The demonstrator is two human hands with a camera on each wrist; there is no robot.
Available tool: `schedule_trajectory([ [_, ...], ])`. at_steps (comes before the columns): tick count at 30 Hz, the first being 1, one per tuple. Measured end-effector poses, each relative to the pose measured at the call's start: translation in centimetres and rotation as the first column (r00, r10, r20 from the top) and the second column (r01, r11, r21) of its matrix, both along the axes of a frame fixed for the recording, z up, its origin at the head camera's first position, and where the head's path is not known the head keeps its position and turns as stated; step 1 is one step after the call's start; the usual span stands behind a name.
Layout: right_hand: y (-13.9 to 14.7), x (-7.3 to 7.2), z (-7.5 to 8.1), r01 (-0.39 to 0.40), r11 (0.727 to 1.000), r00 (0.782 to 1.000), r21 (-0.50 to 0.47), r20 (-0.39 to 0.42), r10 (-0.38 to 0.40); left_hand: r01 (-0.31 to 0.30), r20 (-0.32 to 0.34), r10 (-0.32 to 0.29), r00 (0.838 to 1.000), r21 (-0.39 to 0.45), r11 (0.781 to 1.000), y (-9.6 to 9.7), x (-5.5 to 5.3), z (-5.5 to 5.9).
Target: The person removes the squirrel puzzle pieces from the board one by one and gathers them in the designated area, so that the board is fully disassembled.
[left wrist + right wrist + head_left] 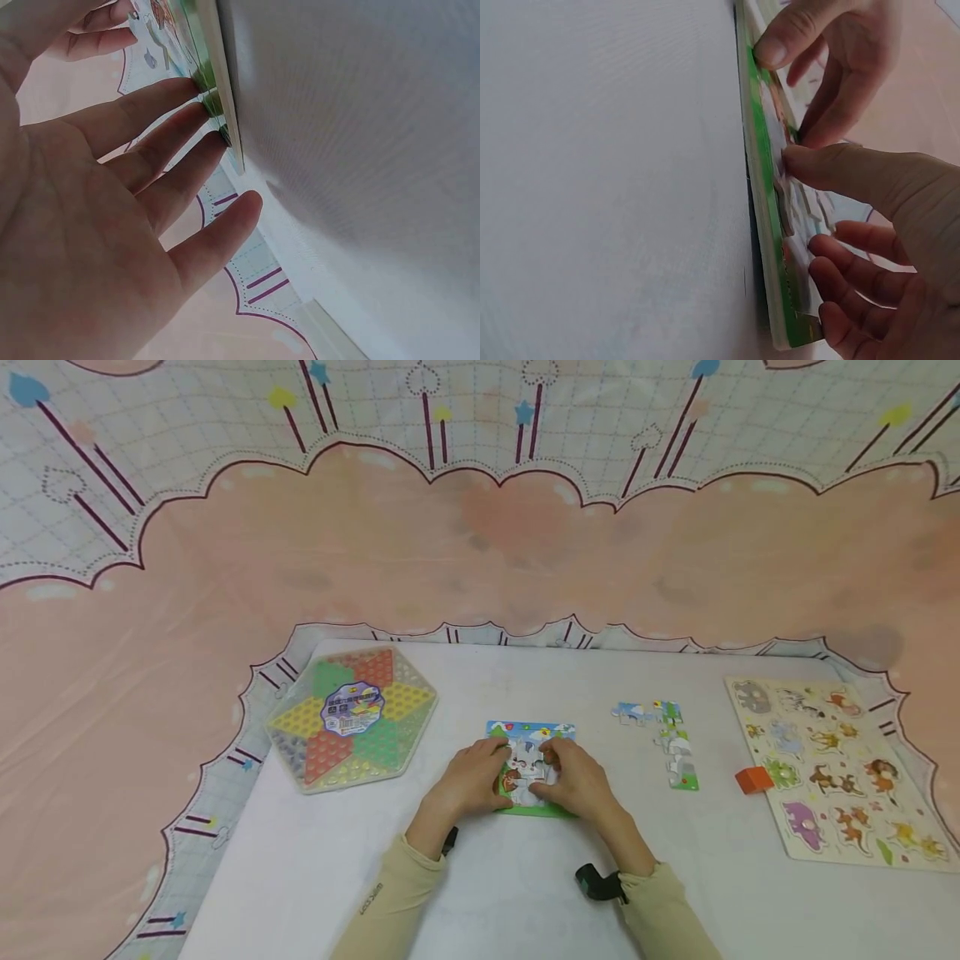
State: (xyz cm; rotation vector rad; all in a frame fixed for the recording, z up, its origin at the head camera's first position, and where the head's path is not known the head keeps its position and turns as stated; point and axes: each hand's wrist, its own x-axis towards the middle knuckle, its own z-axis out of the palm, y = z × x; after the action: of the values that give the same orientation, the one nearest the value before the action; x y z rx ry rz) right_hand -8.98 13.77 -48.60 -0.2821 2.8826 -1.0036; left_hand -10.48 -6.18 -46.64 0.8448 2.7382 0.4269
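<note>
A small jigsaw board point(536, 812) with a green lower border lies on the table, both hands over it. White and grey puzzle pieces point(529, 762) fill its middle, some edges standing raised in the right wrist view. My left hand point(471, 777) rests at the board's left side, thumb at the lower border. In the left wrist view its fingers point(176, 180) extend to the board's edge. My right hand point(579, 779) grips a puzzle piece point(781, 206) at the right of the picture, thumb on the near side and fingertips opposite.
Joined loose puzzle pieces point(681, 760) lie to the right of the board. Farther right, an orange block point(753, 780) touches the edge of a wooden animal peg puzzle point(813, 797). A hexagonal Chinese checkers set point(405, 727) lies at the left. A patterned curtain point(480, 560) hangs behind the table.
</note>
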Motion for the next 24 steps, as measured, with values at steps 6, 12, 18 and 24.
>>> schedule_trajectory([
  [6,-0.5,0.1,-0.1,-0.008,1.0,1.0,-0.015,0.015,0.008,0.002,0.011,-0.002,1.0,-0.006,1.0,0.0,0.1,0.1],
  [12,-0.8,0.1,0.1,-0.007,1.0,1.0,-0.019,0.005,0.007,0.01,-0.008,-0.01,1.0,-0.027,1.0,0.1,0.0,0.0],
  [18,-1.0,-0.1,0.2,-0.019,0.999,0.999,-0.028,0.028,0.019,0.006,-0.01,-0.007,1.0,-0.023,1.0,0.0,-0.1,-0.1],
  [24,-1.3,-0.2,0.2,-0.038,0.999,0.997,-0.025,0.059,0.04,0.009,-0.003,-0.009,1.0,-0.026,1.0,-0.1,0.0,0.0],
])
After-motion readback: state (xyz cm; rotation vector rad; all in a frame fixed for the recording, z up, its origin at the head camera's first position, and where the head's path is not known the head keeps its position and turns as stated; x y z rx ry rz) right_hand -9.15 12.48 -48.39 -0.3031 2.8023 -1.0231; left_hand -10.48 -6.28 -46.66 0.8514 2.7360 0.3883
